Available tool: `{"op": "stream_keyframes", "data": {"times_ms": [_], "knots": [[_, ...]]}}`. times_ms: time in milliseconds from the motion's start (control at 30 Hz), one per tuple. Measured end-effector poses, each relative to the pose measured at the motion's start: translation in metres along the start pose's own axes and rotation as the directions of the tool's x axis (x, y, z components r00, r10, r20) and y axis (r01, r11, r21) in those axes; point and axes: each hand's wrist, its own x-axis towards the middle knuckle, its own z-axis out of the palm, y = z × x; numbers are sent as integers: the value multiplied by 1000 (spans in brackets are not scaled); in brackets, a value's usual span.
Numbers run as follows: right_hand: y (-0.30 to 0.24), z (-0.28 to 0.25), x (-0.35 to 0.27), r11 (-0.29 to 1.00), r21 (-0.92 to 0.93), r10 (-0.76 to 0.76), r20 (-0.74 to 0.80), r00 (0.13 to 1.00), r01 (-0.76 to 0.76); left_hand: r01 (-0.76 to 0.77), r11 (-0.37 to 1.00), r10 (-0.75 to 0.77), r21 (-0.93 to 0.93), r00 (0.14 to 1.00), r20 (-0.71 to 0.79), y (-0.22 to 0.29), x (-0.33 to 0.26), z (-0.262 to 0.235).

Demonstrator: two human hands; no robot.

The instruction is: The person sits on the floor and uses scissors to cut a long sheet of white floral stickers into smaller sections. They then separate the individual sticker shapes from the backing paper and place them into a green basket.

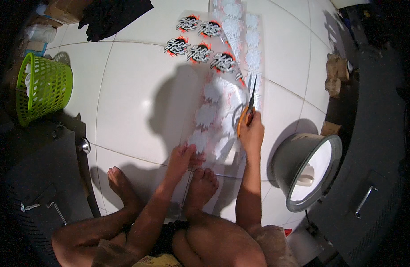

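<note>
My right hand [251, 131] grips orange-handled scissors [243, 116] whose dark blades point away from me. They lie over the right side of a long clear film sheet [206, 116] covered with white-backed printed patches. My left hand [182, 155] pinches this sheet near its close end, just above my foot. Toward its far end, several patches of grey lettering on black and orange [200, 53] show face up. Another clear strip with pale patches [253, 38] runs along the right. Whether the blades are cutting film cannot be made out.
White floor tiles [129, 89] spread under the sheets. A green perforated basket [47, 86] stands at left, a grey bucket [282, 164] with a pale item inside at right. Dark cabinets [369, 178] flank both sides. Black cloth [113, 18] and crumpled brown paper [334, 75] lie farther off.
</note>
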Motion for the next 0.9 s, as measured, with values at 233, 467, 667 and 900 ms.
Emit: {"op": "stream_keyframes", "data": {"times_ms": [233,467,667,900], "knots": [[-58,-18,89,963,120,-218,-175,960,241,-377,926,372,31,922,110,124,60,29],[-36,-9,33,996,36,-86,-15,996,87,-250,958,244,143,968,61,76,-1,17],[-5,9,-22,997,6,-73,110,991,73,-56,991,70,120,991,-114,-1,-40,4],[-13,6,-19,995,-18,-100,93,991,102,-32,998,27,-62,997,-78,-10,-30,2]]}}
